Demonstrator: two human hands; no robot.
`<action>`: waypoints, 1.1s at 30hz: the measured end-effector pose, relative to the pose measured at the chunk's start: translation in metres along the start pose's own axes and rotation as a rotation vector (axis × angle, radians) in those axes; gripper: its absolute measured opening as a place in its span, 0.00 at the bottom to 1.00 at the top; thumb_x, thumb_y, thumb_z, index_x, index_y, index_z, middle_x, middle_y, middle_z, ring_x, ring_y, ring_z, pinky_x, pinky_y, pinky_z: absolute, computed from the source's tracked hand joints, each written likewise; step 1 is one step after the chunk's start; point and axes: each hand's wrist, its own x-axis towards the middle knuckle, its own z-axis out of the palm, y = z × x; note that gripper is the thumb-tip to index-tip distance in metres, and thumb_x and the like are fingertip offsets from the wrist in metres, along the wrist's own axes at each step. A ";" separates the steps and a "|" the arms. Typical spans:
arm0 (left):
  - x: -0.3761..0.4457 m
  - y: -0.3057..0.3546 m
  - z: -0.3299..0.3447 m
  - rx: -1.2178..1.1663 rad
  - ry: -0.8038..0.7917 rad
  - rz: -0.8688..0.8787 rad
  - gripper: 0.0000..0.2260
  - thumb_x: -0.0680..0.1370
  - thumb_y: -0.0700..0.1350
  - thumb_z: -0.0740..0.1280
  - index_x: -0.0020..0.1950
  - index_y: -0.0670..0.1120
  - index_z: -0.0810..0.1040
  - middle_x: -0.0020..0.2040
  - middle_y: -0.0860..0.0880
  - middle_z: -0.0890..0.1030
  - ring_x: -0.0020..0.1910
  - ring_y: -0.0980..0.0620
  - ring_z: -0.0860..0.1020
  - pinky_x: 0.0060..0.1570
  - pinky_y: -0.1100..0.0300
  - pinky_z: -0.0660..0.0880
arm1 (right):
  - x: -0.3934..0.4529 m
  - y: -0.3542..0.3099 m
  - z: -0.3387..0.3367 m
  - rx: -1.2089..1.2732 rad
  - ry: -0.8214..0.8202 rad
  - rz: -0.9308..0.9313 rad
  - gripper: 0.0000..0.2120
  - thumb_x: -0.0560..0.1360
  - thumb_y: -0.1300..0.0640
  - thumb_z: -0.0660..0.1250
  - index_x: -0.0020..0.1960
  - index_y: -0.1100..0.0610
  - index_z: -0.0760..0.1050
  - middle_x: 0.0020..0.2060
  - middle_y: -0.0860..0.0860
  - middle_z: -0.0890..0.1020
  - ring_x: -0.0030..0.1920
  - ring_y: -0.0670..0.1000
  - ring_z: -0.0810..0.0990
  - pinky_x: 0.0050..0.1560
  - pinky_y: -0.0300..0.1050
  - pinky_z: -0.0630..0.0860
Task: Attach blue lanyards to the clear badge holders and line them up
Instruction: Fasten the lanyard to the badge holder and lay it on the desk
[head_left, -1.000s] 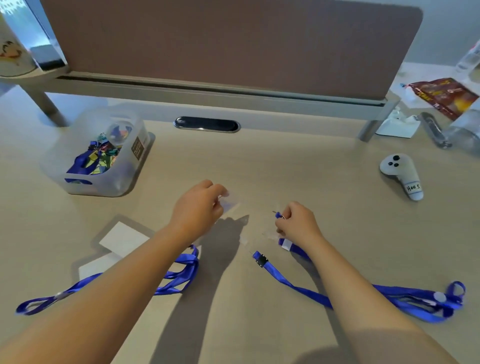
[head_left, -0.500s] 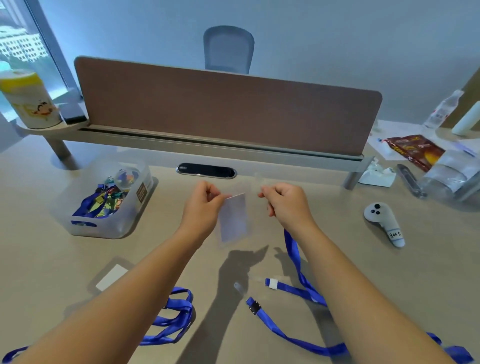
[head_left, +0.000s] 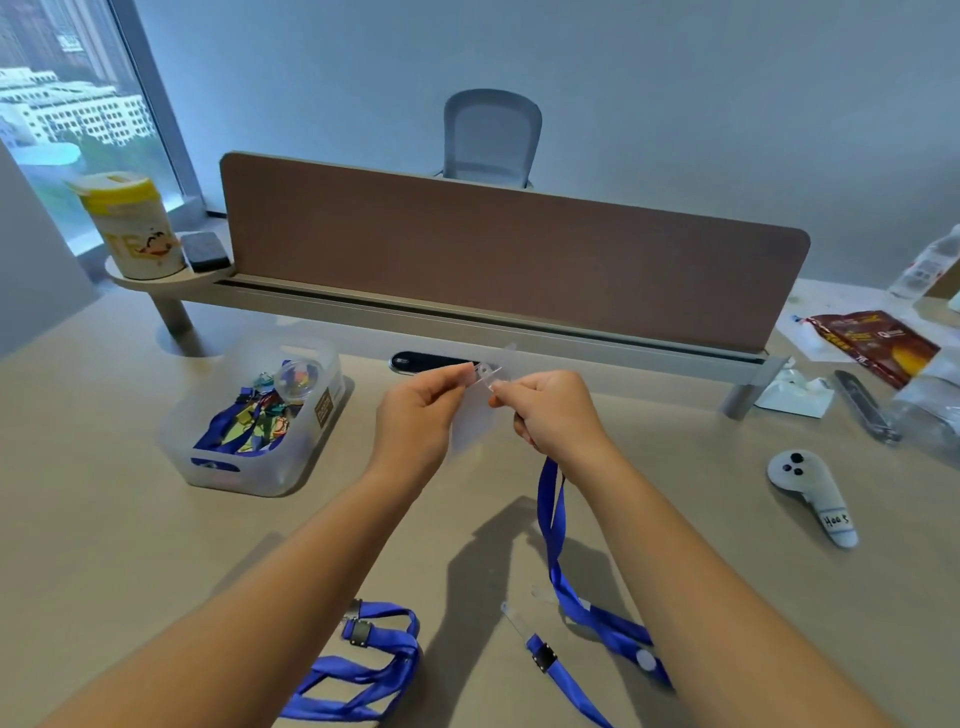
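Clear plastic, a badge holder (head_left: 474, 410), hangs in the air above the desk (head_left: 104, 519), pinched at its top edge between both hands. The left hand (head_left: 415, 415) grips the top left corner with thumb and fingers; the right hand (head_left: 550, 415) pinches the top slot and also holds a blue lanyard (head_left: 553, 525), which trails down to the desk. A second lanyard (head_left: 363, 670) lies near the left forearm. A bin (head_left: 249, 415) stands at left.

Beige desk (head_left: 130, 545) with bin (head_left: 249, 415), lanyards (head_left: 363, 670)
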 end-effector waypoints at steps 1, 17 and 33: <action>0.000 -0.001 -0.001 0.022 0.002 0.025 0.14 0.77 0.37 0.60 0.61 0.39 0.75 0.50 0.52 0.75 0.45 0.57 0.75 0.42 0.75 0.74 | 0.001 -0.001 0.002 0.020 -0.002 -0.008 0.17 0.76 0.59 0.61 0.46 0.74 0.78 0.23 0.53 0.69 0.23 0.48 0.63 0.29 0.39 0.63; 0.002 -0.063 -0.032 0.096 -0.109 0.173 0.15 0.77 0.34 0.59 0.62 0.41 0.73 0.47 0.51 0.77 0.49 0.53 0.75 0.53 0.58 0.73 | -0.006 0.027 0.061 0.329 -0.140 -0.037 0.12 0.78 0.62 0.57 0.38 0.55 0.73 0.30 0.50 0.75 0.27 0.45 0.71 0.27 0.30 0.71; -0.066 -0.129 -0.104 0.861 -0.034 1.069 0.12 0.72 0.38 0.60 0.48 0.38 0.82 0.36 0.39 0.84 0.34 0.42 0.82 0.32 0.55 0.80 | -0.097 0.048 0.134 0.386 -0.040 -0.039 0.11 0.77 0.60 0.59 0.37 0.58 0.75 0.29 0.51 0.77 0.28 0.46 0.72 0.31 0.35 0.71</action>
